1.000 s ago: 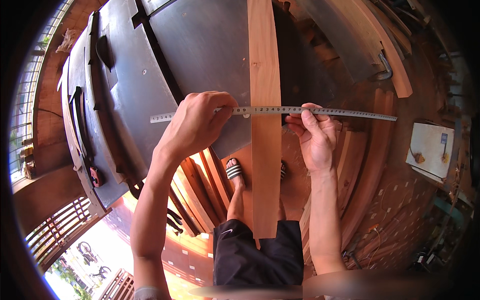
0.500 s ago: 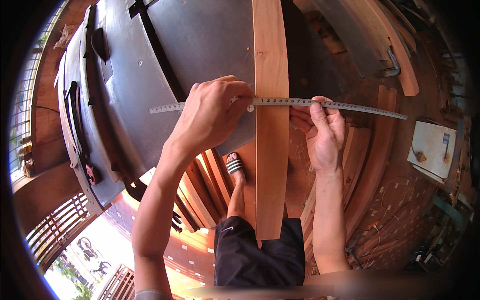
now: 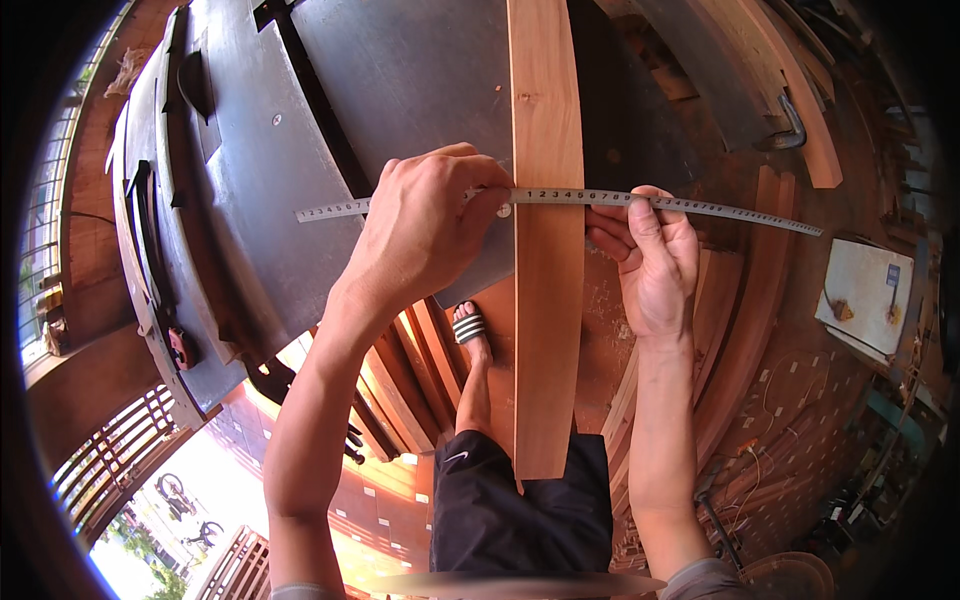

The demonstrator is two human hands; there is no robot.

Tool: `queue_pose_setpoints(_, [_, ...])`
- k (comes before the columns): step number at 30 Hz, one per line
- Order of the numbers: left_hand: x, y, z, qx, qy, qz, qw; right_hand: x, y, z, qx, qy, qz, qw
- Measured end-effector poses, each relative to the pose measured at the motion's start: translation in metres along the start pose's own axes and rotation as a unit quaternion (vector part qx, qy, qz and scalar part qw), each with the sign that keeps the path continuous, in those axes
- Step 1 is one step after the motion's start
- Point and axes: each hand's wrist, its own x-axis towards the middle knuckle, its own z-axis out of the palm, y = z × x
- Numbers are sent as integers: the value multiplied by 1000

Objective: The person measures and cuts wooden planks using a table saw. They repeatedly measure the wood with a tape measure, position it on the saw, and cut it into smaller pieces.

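A long steel ruler lies crosswise over a wooden board, bending slightly downward at its right end. My left hand is closed on the ruler just left of the board, hiding part of the scale. Right of the board, my right hand pinches the ruler with the thumb on top, its other fingers curled beneath, near the board's right edge. The board runs from the far side of the grey metal machine table back toward me, its near end over my dark shorts.
Timber lengths lie below the table, and more planks to the right. A bent metal handle and a curved wood piece are at far right. A white box sits beyond. A small red object rests at the table's left edge.
The view has shifted slightly. Both hands, the ruler and the board keep nearly the same arrangement, with the grips unchanged.
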Motion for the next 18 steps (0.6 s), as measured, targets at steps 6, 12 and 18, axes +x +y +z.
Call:
queue_pose_setpoints(6, [1,4,0,1,6,-3,1000,1,-1,1,6,8,2,1000])
queue_pose_setpoints(12, [0,2,1,-7,8,-10,1000,1,0,2,2,6,3,1000])
queue_pose_setpoints(18, [0,5,1,-9,1,-20,1000,2,-1,1,-2,8,4,1000])
